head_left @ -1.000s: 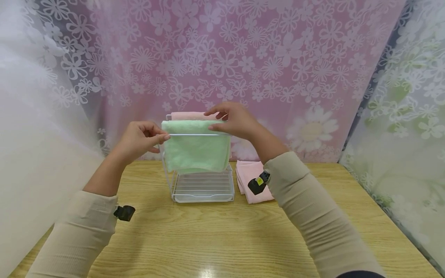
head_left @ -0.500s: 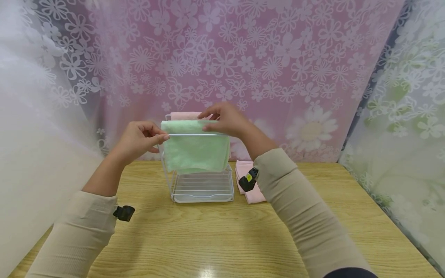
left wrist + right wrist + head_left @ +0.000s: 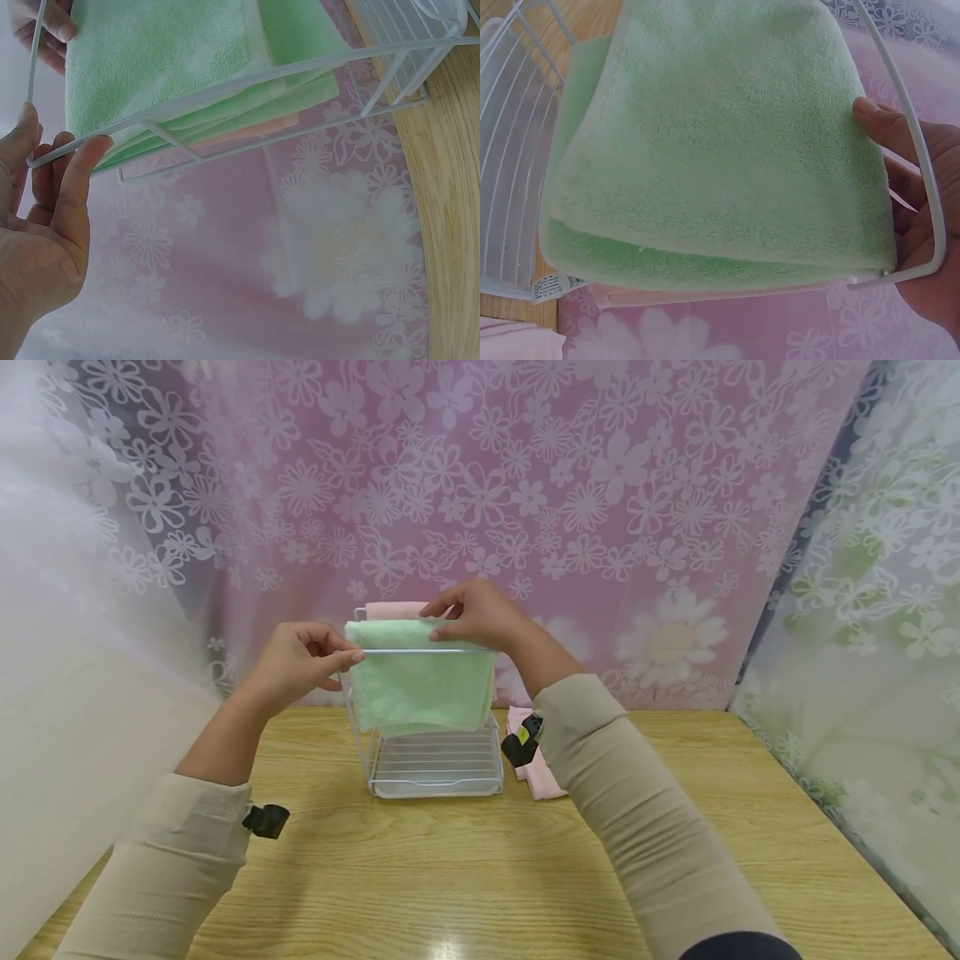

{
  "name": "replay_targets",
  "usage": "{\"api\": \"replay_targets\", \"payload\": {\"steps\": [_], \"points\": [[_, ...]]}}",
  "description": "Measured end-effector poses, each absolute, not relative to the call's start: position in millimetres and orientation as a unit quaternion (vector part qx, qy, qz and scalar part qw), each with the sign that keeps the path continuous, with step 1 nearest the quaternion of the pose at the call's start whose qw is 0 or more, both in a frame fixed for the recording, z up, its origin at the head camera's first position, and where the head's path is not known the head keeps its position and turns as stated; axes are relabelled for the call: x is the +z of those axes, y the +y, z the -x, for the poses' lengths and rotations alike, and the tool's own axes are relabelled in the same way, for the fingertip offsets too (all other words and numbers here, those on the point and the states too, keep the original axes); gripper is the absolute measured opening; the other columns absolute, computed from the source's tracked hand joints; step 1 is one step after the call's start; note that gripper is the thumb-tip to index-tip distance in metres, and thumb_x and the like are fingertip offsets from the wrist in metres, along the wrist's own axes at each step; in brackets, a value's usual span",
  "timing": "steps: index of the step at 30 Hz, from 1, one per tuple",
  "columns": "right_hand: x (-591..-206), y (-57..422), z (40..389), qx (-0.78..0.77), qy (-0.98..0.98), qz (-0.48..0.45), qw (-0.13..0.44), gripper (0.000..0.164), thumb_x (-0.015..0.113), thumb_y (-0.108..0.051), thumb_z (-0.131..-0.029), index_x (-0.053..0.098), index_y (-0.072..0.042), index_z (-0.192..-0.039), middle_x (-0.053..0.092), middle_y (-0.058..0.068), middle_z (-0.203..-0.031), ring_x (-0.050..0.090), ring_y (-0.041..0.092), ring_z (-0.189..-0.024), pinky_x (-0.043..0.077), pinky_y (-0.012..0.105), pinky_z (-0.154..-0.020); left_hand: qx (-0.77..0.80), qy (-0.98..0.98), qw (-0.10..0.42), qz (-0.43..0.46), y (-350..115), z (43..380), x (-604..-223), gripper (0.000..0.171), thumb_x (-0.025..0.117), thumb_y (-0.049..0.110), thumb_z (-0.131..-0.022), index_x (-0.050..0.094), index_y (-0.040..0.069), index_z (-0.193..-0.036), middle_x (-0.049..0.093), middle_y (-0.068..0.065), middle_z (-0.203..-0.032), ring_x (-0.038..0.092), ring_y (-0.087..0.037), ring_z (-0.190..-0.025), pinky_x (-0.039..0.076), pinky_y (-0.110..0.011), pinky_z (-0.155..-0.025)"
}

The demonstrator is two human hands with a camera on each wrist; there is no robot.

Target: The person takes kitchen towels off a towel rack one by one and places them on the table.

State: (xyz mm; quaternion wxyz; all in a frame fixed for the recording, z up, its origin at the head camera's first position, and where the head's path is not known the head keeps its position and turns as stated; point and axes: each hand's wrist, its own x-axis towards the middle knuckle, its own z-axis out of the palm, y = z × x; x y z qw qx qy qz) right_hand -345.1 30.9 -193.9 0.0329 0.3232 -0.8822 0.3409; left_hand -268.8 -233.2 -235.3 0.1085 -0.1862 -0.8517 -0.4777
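Observation:
A folded light-green towel (image 3: 420, 685) hangs over a bar of a white wire rack (image 3: 438, 787), behind the rack's front top bar. My left hand (image 3: 303, 660) pinches the left corner of that top bar; the left wrist view shows the thumb and fingers around the white wire (image 3: 225, 88). My right hand (image 3: 476, 617) is at the towel's top fold, thumb on the front face and the other fingers behind it. In the right wrist view the thumb (image 3: 881, 120) presses the towel's edge, and a care label (image 3: 555, 285) sticks out low down. A folded pink towel (image 3: 393, 610) hangs behind the green one.
Another pink towel (image 3: 542, 777), folded, lies on the wooden table (image 3: 420, 877) right of the rack, partly behind my right wrist camera (image 3: 522, 742). The rack's base holds a pale tray under wires. A pink flowered curtain (image 3: 480, 468) stands close behind.
My right hand has slid left along the top of the green towel, its sleeve moving over the pink towel on the table. My left hand stays on the bar's corner.

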Motion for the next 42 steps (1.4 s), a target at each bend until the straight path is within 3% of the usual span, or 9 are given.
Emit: {"api": "replay_targets", "payload": {"steps": [8,17,29,42], "points": [[-196.4,26.7,347.3,0.340,-0.881,-0.327,0.023,0.031,0.080,-0.014,-0.083,0.075,-0.014,-0.113,0.070,0.000,-0.108,0.063,0.016,-0.093,0.055,0.028,-0.077,-0.475,-0.853,0.110,0.188,-233.2,268.9,-235.0,0.032,0.072,0.023,-0.091,0.065,-0.009,-0.092,0.062,-0.010,-0.076,0.062,-0.024,-0.074,0.061,-0.035,-0.066],[-200.4,27.3,346.6,0.366,-0.880,-0.300,0.035,0.026,0.078,-0.010,-0.085,0.076,-0.012,-0.110,0.070,0.002,-0.110,0.064,0.014,-0.095,0.055,0.028,-0.080,-0.477,-0.852,0.106,0.187,-231.7,269.7,-235.4,0.032,0.073,0.022,-0.091,0.065,-0.009,-0.091,0.060,-0.009,-0.075,0.061,-0.028,-0.076,0.061,-0.035,-0.066],[-199.0,28.5,343.9,0.399,-0.874,-0.272,0.064,0.018,0.077,-0.010,-0.086,0.077,-0.014,-0.104,0.070,0.000,-0.109,0.062,0.017,-0.101,0.053,0.028,-0.084,-0.476,-0.851,0.115,0.191,-232.9,270.3,-234.5,0.031,0.073,0.022,-0.090,0.066,-0.008,-0.092,0.063,-0.005,-0.078,0.062,-0.021,-0.073,0.061,-0.034,-0.065],[-191.3,36.7,344.3,0.440,-0.854,-0.248,0.124,0.017,0.080,-0.012,-0.082,0.079,-0.014,-0.099,0.072,0.000,-0.100,0.062,0.017,-0.088,0.053,0.027,-0.073,-0.488,-0.846,0.110,0.185,-234.0,271.0,-234.6,0.024,0.074,0.022,-0.089,0.067,-0.001,-0.086,0.068,-0.012,-0.092,0.063,-0.016,-0.075,0.061,-0.036,-0.066]]}}
